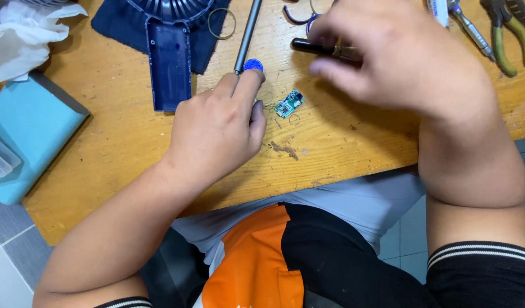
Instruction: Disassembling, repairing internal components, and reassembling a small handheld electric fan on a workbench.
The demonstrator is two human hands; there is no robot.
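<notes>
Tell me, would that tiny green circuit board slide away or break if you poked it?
The small green circuit board looks thin and flat, so it is probably very light and would likely skid on the wooden table rather than roll. Thin wires seem to trail from it toward the left hand, so a hard push might strain them. Its tiny parts look delicate.

A small green circuit board [289,104] with thin wires lies flat on the wooden table [131,137].

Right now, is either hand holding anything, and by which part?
The right hand seems to grip a black-handled tool near its metal end. The left hand holds nothing visible; its fingers touch a small blue disc.
</notes>
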